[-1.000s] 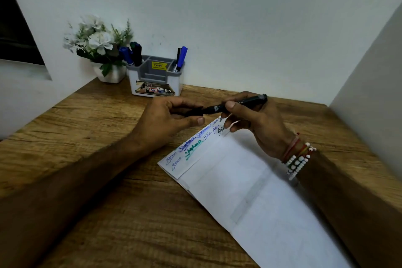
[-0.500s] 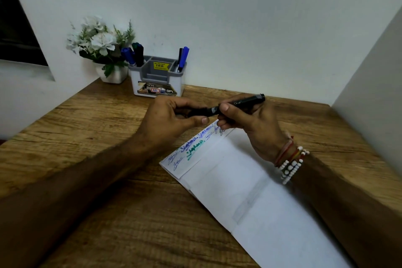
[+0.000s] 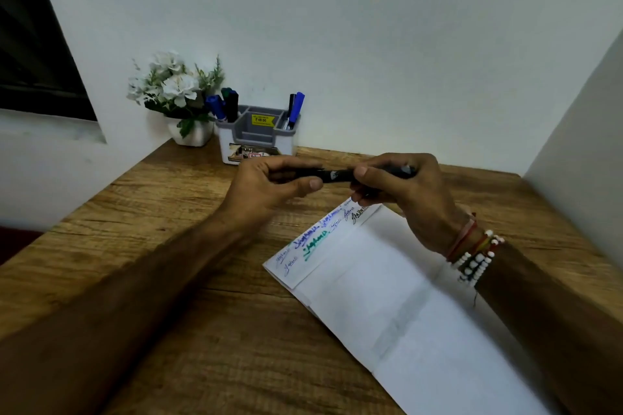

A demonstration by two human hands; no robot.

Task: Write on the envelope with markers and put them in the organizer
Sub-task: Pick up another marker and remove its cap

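Black marker (image 3: pixel 337 175) at frame centre, held above the table (image 3: pixel 168 212), long axis approx horizontal, left-right. Left hand (image 3: pixel 269 189) pinches its left end, right hand (image 3: pixel 404 192) grips the right part. Envelope (image 3: pixel 387 286) lies below-right; organizer (image 3: pixel 256 141) upper left.

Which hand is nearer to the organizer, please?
Left. The left hand is just in front of the organizer; the right hand is farther off to the right, above the envelope. Both hold the marker.

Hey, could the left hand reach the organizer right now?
Probably yes: the left hand sits just in front of the organizer with nothing between them, though it grips the black marker together with the right hand.
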